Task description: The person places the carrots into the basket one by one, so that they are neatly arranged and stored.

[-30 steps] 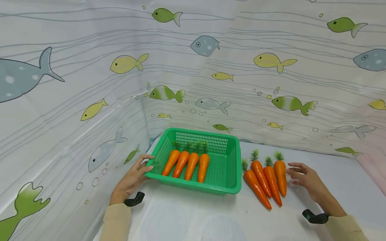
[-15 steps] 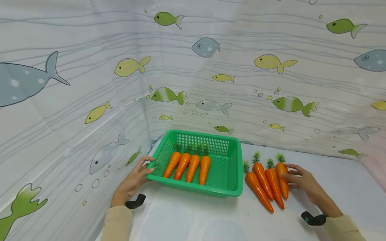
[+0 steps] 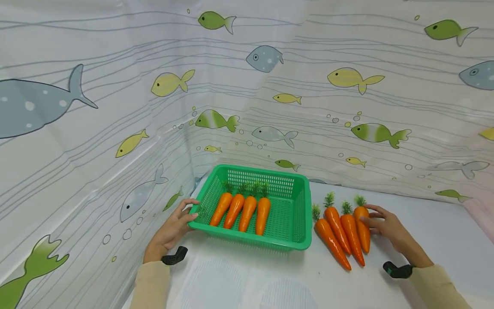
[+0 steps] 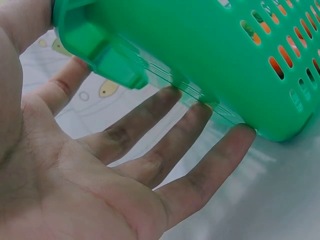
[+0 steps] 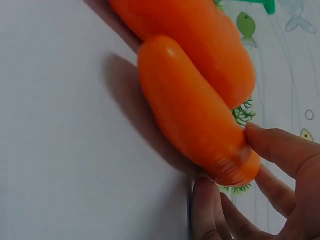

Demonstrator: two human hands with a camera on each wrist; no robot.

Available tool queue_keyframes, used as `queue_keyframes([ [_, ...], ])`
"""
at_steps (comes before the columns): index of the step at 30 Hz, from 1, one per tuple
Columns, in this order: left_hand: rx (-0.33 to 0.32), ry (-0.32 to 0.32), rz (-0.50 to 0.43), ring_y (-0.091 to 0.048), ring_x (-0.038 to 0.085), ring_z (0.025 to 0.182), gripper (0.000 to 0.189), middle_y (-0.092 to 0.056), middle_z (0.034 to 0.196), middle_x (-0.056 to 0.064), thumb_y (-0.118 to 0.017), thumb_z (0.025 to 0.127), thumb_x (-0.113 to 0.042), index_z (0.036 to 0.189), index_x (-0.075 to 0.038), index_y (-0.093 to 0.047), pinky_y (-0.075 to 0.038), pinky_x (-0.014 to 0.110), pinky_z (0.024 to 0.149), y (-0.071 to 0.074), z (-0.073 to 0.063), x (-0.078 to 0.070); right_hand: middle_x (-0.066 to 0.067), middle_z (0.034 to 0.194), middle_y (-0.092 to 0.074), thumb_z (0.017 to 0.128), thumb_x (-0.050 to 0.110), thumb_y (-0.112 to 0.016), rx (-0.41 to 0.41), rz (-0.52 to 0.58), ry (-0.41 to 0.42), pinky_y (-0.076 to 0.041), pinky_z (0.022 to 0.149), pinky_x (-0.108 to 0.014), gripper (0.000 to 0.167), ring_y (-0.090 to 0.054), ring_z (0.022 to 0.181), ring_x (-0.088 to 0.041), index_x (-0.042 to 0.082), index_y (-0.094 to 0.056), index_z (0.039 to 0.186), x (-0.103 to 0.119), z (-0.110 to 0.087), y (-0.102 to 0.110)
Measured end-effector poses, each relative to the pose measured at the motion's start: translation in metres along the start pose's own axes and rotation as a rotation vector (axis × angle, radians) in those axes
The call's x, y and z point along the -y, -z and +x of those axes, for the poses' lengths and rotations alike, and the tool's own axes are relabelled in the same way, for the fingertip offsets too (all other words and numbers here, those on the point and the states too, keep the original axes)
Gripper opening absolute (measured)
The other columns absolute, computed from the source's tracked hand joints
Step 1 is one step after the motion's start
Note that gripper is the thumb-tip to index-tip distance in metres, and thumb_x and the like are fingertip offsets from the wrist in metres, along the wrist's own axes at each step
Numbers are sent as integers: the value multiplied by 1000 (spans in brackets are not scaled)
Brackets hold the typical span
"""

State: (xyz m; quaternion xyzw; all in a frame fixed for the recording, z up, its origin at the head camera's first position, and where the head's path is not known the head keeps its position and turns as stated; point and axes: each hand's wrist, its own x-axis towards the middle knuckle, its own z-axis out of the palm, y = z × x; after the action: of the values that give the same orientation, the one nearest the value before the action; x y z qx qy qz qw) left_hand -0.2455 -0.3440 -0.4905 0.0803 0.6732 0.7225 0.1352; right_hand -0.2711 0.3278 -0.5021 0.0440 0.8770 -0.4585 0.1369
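My left hand holds the near left corner of the green plastic basket, thumb and index finger at the rim. In the left wrist view, its other fingertips touch the outside of the basket wall. Several carrots with leafy green tops lie side by side in the basket, one of them a carrot nearest the middle. Right of the basket, my right hand pinches the outermost carrot near its leafy end. The right wrist view shows thumb and fingers on either side of that carrot.
More carrots lie beside the pinched one, including a leftmost carrot close to the basket. The white table meets a fish-patterned sheet at the back and left. Each wrist wears a black device.
My right hand has moved left from beside the outermost carrot and now pinches it. The left hand stays at the basket corner, and the view has shifted slightly.
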Motion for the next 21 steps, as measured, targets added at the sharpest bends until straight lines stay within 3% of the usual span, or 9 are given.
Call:
queue_keyframes([
  [4,-7,2,-1,-42,35,133,44,1,167,21,-56,106,-15,146,-11,-36,-45,50,100,0,0,0,-39,152,-29,100,51,-64,8,-24,-17,-55,93,-50,83,-65,111,-38,-1,-31,156,1,8,2],
  [11,-8,0,-3,-20,44,149,45,11,167,22,-56,107,-15,146,-11,-36,-44,49,101,1,1,4,-38,146,-37,100,45,-66,44,-96,46,-54,91,-51,71,-56,116,-43,-3,-41,147,8,19,2],
  [17,-7,-12,5,-41,38,132,44,-1,166,21,-56,107,-14,146,-11,-36,-45,49,99,2,2,5,-38,142,-41,98,44,-68,46,-162,73,-41,96,-70,67,-45,122,-52,-1,-49,144,13,27,0],
  [21,-11,-10,10,-48,32,123,43,-7,163,21,-56,107,-14,145,-11,-36,-46,49,98,2,1,7,-38,143,-41,97,50,-68,29,-189,67,-39,95,-71,71,-44,122,-52,-1,-50,143,11,30,0],
])
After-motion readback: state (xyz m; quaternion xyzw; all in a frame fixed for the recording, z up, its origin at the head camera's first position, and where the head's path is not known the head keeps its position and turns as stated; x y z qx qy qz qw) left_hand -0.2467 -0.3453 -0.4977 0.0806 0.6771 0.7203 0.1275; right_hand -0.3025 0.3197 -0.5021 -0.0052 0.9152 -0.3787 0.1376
